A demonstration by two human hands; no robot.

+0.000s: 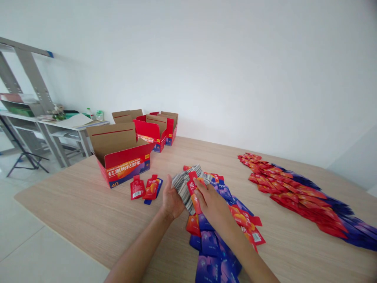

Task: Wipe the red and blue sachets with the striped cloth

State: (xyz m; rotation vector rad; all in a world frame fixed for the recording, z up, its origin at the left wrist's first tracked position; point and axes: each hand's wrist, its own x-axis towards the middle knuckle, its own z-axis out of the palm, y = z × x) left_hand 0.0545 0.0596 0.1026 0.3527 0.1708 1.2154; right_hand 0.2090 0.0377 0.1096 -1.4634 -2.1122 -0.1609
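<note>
Item 1: red printed pouch (191, 188). Your right hand (211, 199) is pinching it, fingers lying over its face, above the middle of the tabletop (85, 204). It is resting against item 2, seemingly for a soft backing.

Item 2: striped grey bundle (182, 189), apparently folded cloth. Your left hand (172, 199) is cupping its near side, thumb standing apart, probably to support it from beneath. The bundle is hiding the fingers, so whether they are closing on it cannot be told.

Item 3: blue-purple pouches (209, 243) and loose red pouches (238, 215), lying overlapped under and beside your right forearm, presumably for short reach.

Item 4: two red pouches (151, 188), one showing its barcode, with a blue pouch (147, 202) peeking out; lying away from item 3, for no visible reason.

Item 5: goji-puree carton (125, 169), marked 40, standing with flaps raised, likely leaving its mouth accessible. More open cartons (153, 137) are standing behind, perhaps out of your way.

Item 6: shingled pouch row (306, 202), red and blue, lying at right, perhaps overlapping to save space.
</note>
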